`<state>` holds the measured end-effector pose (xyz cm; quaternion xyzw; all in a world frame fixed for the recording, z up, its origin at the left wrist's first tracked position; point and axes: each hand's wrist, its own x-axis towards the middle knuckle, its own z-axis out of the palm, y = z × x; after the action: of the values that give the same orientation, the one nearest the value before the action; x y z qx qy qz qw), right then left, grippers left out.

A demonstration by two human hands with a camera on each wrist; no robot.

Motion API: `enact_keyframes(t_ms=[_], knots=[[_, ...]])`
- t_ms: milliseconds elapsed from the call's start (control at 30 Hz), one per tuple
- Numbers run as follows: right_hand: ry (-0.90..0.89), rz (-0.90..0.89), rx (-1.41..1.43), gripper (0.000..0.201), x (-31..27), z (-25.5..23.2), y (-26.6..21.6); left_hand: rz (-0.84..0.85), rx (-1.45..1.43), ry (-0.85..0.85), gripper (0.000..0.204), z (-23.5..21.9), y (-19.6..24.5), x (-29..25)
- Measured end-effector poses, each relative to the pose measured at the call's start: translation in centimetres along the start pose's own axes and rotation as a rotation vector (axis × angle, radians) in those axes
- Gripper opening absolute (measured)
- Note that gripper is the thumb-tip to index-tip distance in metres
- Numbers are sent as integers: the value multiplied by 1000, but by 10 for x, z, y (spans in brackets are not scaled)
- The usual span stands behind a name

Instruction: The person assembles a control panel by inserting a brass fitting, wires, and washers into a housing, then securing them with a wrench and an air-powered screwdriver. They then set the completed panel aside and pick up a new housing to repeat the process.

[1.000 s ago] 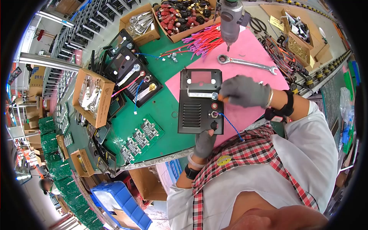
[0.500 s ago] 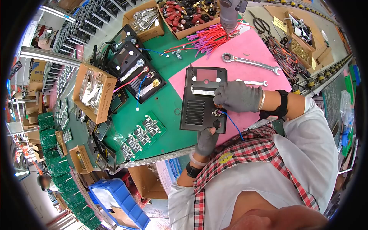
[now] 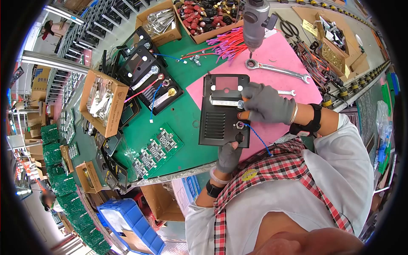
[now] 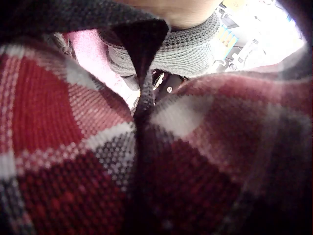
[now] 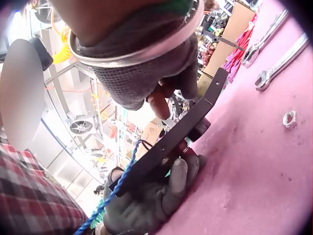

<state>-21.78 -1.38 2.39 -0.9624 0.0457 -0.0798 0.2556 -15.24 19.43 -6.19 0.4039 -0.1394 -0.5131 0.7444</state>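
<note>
A black metal panel [image 3: 215, 123] with vent slots, a silver strip [image 3: 224, 102] and a bolt [image 3: 241, 104] lies tilted over the pink sheet. My left hand [image 3: 228, 158] grips its near edge, thumb on top; in the right wrist view its gloved fingers [image 5: 179, 175] curl underneath, near a red part. My right hand [image 3: 270, 105], fingers bent, is over the panel's right side. Its bare thumb tip is just below the bolt; what it pinches is hidden. A twisted blue cable [image 3: 256, 138] trails from the panel. Apron cloth [image 4: 73, 112] covers most of the left wrist view.
A ratchet wrench [image 3: 278, 71] and a smaller wrench [image 3: 287, 92] lie on the pink sheet, with a nut [image 5: 289, 119]. An electric screwdriver [image 3: 255, 29] hangs above. More panels [image 3: 148, 80], circuit boards [image 3: 156, 149] and a box of metal strips [image 3: 104, 102] are at the left.
My right hand moved down over the panel, hiding the bolt and red socket, then shifted back up and right, exposing the bolt. The left hand keeps its grip.
</note>
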Motion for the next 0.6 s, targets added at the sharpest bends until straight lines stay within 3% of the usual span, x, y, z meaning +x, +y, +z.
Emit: enact_keyframes(t_ms=[133,233,267,367,400,500,567,600], knots=[[93,-39,24,25,2,3,-5,109,290,-18,40,-3,-4,0],[54,-63,11,19,0,2,-4,157,459,-10,39,-6,-6,1],[178,-73,58,28,0,5,1,142,418,-5,39,-6,-7,0],[152,-158,-81,27,0,11,1,60,120,3,39,-4,-7,0],[52,-118,-21,25,-3,11,2,52,111,3,39,-3,-5,1],[174,-124,32,24,2,5,3,39,68,10,38,-2,-4,0],[132,-156,13,23,1,11,4,33,24,12,35,-4,-7,0],[113,-171,3,23,1,13,4,142,281,-31,34,-12,-12,0]])
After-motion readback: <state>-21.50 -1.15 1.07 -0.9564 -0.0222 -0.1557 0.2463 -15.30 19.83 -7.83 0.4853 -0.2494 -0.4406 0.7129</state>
